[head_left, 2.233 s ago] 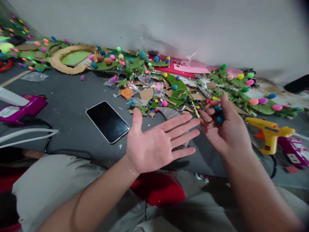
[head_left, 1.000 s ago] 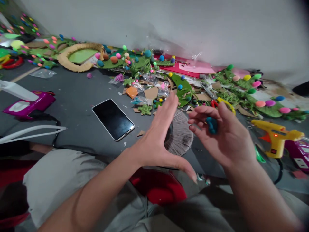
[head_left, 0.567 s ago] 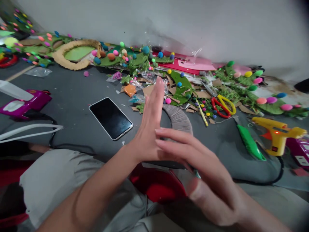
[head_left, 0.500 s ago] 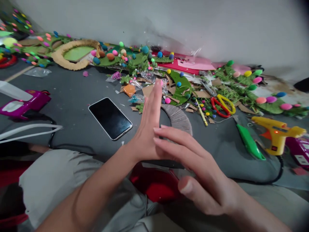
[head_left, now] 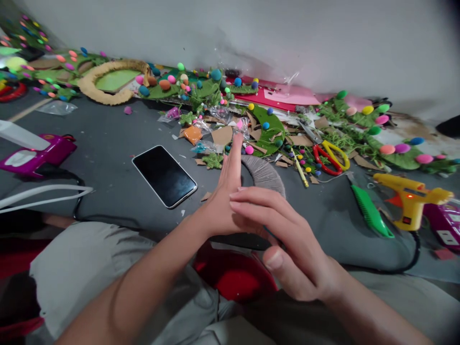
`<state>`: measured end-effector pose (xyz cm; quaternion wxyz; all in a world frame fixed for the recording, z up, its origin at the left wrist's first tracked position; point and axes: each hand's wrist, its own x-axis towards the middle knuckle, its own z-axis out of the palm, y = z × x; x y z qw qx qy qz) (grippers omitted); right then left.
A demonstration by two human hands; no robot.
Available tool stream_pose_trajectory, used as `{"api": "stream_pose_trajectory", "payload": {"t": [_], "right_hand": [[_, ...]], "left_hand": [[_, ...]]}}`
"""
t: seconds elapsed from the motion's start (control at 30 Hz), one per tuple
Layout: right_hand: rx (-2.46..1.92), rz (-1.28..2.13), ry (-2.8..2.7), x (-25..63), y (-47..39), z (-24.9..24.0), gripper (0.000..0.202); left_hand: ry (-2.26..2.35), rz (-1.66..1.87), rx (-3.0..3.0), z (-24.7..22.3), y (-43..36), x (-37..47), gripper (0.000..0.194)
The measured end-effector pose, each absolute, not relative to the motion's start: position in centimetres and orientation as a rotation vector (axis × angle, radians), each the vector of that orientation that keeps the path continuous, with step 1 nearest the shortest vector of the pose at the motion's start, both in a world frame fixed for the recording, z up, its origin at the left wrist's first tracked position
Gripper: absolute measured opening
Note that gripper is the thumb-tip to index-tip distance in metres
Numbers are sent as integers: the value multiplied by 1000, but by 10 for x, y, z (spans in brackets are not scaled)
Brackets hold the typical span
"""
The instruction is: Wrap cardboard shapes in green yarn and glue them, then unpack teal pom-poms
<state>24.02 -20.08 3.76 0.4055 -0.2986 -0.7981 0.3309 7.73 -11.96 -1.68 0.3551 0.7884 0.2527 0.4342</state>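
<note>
My left hand [head_left: 228, 189] is held edge-on above the table, its fingers stretched out and pointing away from me. Against its palm side rest the fingertips of my right hand [head_left: 287, 230], which is lightly curved with the thumb held apart. I see nothing gripped in either hand, though the space between the palms is partly hidden. Just beyond the hands lies a grey yarn-wrapped crescent [head_left: 265, 175], partly covered by them. To the left of my left hand, a phone [head_left: 164, 176] with a dark screen lies flat on the grey table [head_left: 108, 158].
At the right lie a yellow glue gun [head_left: 411, 199] with a lit red light, a green cutter [head_left: 370, 211], scissors [head_left: 332, 158] and a pencil [head_left: 300, 167]. Leaves, pompoms, cardboard scraps and a beige wrapped ring [head_left: 86, 86] line the wall. Purple power sockets [head_left: 53, 153] sit at left.
My left fingers have tipped lower and slightly right, uncovering more cardboard scraps behind them. The right hand has shifted slightly up and left, still touching the left. Table items stay put.
</note>
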Motion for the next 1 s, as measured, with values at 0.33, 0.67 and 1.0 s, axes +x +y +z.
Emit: {"api": "stream_pose_trajectory", "payload": {"t": [0.33,0.67,1.0], "right_hand": [[-916,945,-1748,235,-214,39,37],[-834,1439,-839,216,-212,41,41],[-965,1155,-1453,234,-221,55,33]], "left_hand": [[676,1085,1973,-32,-116,75,146],[701,1173,1978,-35,-112,75,167],[693,1106,1937,-37,-114,76,135]]}}
